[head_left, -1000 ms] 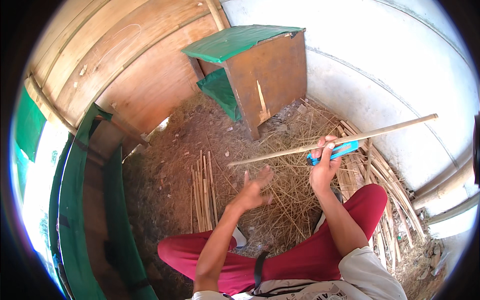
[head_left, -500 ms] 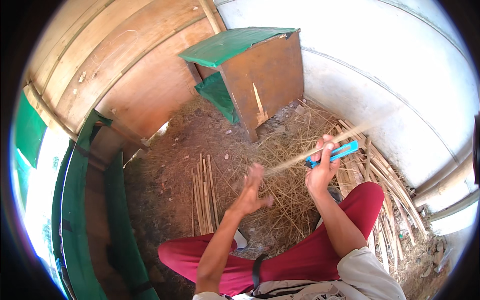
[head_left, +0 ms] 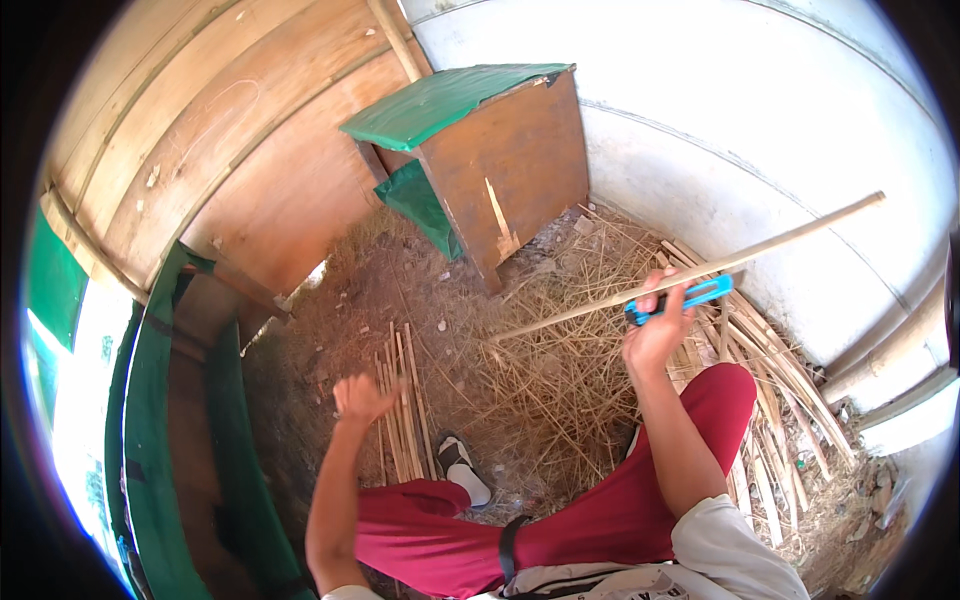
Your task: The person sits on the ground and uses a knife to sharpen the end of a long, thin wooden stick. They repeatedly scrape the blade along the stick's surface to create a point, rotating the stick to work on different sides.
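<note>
While straw (head_left: 550, 400) litters the earth floor (head_left: 425, 300), a right hand (head_left: 655, 335) clamps a wooden stick (head_left: 715, 264) and a utility knife (head_left: 712, 289)

Although a white wall (head_left: 720, 130) and a plywood wall (head_left: 240, 130) take up much of the upper view, an open-fronted brown cabinet (head_left: 530, 170) stands out before the corner between them, its top covered in green sheeting (head_left: 460, 100). At the left, similar green material wraps a long frame (head_left: 155, 480). Maroon trousers (head_left: 610, 520) spread across the lower part, with a sandal (head_left: 452, 452) showing beyond the left leg.

Beside the white wall lies a heap of pale wooden strips (head_left: 775, 350); a smaller bundle of thin sticks (head_left: 412, 445) rests on the floor near the left leg.

The left hand (head_left: 365, 398) is raised by that bundle, fingers curled and slightly blurred; I cannot tell whether its grip is closed on anything or touches the sticks. The right hand's grip is clamped on the wooden stick, which slants above the straw, its lower end to the left and its upper end in front of the white wall. Held in the same grip, just below the stick, is the blue utility knife, black at one end.
</note>
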